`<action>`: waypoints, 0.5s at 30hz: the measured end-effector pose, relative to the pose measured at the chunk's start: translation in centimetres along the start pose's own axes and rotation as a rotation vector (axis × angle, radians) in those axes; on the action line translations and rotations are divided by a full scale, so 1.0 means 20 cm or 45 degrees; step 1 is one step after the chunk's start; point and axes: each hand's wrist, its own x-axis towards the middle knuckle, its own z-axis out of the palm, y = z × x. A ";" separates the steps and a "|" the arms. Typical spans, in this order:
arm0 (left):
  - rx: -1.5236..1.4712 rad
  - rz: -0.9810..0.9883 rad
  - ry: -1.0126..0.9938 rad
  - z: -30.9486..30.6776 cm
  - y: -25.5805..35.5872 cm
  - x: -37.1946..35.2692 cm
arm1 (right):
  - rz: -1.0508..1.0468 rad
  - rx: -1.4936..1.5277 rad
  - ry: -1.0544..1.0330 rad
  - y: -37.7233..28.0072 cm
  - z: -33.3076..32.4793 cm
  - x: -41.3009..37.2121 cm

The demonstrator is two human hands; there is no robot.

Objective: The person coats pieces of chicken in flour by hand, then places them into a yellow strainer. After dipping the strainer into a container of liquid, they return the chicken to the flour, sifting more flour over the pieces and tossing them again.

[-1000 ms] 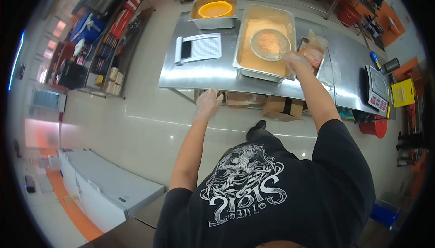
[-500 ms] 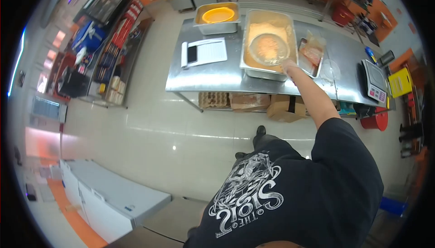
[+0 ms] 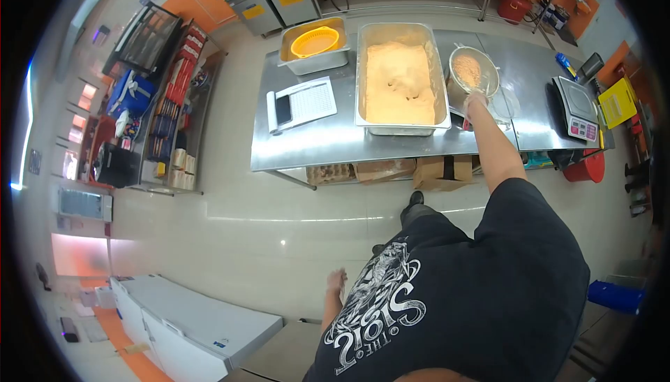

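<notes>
My right hand (image 3: 477, 100), in a clear glove, is closed on the near side of a round mesh strainer (image 3: 493, 75). Orange-tan flour-coated pieces (image 3: 467, 70) lie in it. The strainer is above the small metal tray (image 3: 457, 112), hiding most of it. Beside it stands a deep steel pan (image 3: 361, 82) of orange-tan flour (image 3: 398, 68), its surface marked with small hollows. My left hand (image 3: 337, 281) hangs low by my body, away from the table, fingers loosely bent and nothing visible in them.
A steel pan (image 3: 310, 66) with a yellow basket (image 3: 315, 42) stands at the back left of the table. Nearer are a white pad (image 3: 312, 103) and a phone (image 3: 283, 109). A digital scale (image 3: 578, 106) is at the right. Cardboard boxes (image 3: 443, 171) sit on the shelf below.
My right hand has carried the strainer right, from over the flour pan to over the small tray. The flour is uncovered. My left hand has come into view.
</notes>
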 end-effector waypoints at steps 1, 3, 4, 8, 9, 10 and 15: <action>0.066 0.062 0.002 0.00 0.14 0.06 | 0.028 0.006 -0.013 0.05 0.10 0.17; 0.245 0.229 0.031 -0.01 0.46 0.09 | 0.004 0.121 -0.164 0.15 0.18 0.35; 0.334 0.322 0.053 -0.03 0.64 0.13 | -0.025 0.134 -0.092 0.19 0.20 0.37; 0.169 0.644 0.059 -0.03 1.15 0.21 | 0.092 0.672 0.024 0.18 0.43 0.62; 0.170 0.668 0.060 0.01 1.39 0.14 | 0.265 1.085 0.033 0.14 0.57 0.76; 0.181 0.667 0.083 0.05 1.57 0.10 | 0.436 1.461 0.082 0.10 0.74 0.91; 0.135 0.757 0.100 0.34 2.38 -0.12 | 0.496 2.042 0.017 0.22 0.47 0.46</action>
